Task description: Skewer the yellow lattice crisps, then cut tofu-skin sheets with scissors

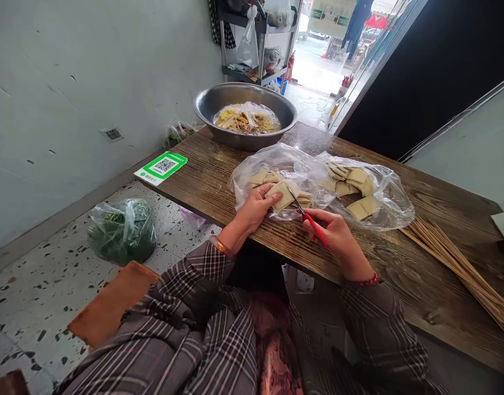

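Observation:
My left hand (pixel 255 207) is closed on a flat, pale square of tofu sheet (pixel 281 198), thumb on top. In my right hand (pixel 330 233) is a pair of red-handled scissors (pixel 315 227), its dark blades reaching over the square's right side. Whether the blades are apart cannot be made out. Under and behind my hands lies a clear plastic bag (pixel 255 164) with more pale sheets in it. To its right, a second clear bag (pixel 394 203) holds several smaller cut pieces (pixel 361 178).
A large steel basin (pixel 202 107) with bagged food stands at the table's far end. A green QR card (pixel 163 166) lies by the left edge. Bamboo skewers (pixel 461 269) lie at the right. A bag of greens (pixel 122 230) and a brown stool (pixel 115 302) are left of the table.

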`<move>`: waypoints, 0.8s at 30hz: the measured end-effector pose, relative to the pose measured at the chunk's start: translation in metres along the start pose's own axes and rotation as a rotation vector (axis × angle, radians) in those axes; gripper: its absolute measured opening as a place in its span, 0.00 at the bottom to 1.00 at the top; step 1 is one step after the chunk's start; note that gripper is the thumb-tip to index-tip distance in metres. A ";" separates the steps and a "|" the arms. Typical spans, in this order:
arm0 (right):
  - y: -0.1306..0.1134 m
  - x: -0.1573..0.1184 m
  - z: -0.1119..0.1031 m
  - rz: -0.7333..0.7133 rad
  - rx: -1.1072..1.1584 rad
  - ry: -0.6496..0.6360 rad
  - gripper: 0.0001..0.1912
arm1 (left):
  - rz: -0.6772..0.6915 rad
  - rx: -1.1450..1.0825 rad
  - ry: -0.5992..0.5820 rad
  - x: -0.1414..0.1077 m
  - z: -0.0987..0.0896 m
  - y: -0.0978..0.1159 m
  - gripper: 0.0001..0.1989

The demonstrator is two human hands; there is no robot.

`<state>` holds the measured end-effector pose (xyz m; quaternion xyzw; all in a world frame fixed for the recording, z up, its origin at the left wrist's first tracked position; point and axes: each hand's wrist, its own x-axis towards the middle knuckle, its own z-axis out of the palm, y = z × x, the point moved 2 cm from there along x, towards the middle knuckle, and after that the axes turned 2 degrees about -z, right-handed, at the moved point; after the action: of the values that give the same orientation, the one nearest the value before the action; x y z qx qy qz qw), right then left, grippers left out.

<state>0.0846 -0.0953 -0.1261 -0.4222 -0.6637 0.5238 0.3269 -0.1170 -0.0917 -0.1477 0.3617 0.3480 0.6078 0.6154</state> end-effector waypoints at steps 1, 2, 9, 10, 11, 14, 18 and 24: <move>0.000 0.000 0.000 -0.006 -0.016 0.002 0.29 | 0.001 0.002 -0.005 0.000 0.000 0.000 0.17; 0.000 0.000 0.000 -0.008 -0.028 -0.002 0.30 | 0.001 0.008 -0.009 0.000 -0.001 0.000 0.17; -0.001 0.002 0.002 0.009 -0.012 -0.032 0.33 | -0.018 0.149 -0.082 -0.004 0.000 0.000 0.17; -0.001 0.002 0.002 0.002 -0.013 -0.035 0.33 | -0.021 0.154 -0.096 -0.004 0.000 0.000 0.17; -0.001 0.002 0.002 -0.008 -0.017 -0.039 0.34 | -0.024 0.158 -0.108 -0.005 0.001 0.000 0.17; 0.000 0.002 0.001 -0.024 -0.030 -0.052 0.33 | -0.031 0.167 -0.129 -0.006 0.002 0.000 0.16; -0.001 0.001 0.001 -0.016 -0.021 -0.054 0.31 | -0.029 0.169 -0.116 -0.006 0.002 0.001 0.16; 0.001 0.000 0.001 -0.014 0.039 -0.002 0.28 | -0.035 0.153 -0.120 -0.007 0.003 0.002 0.14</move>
<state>0.0837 -0.0959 -0.1270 -0.4104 -0.6568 0.5347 0.3380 -0.1155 -0.0986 -0.1450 0.4373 0.3623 0.5458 0.6161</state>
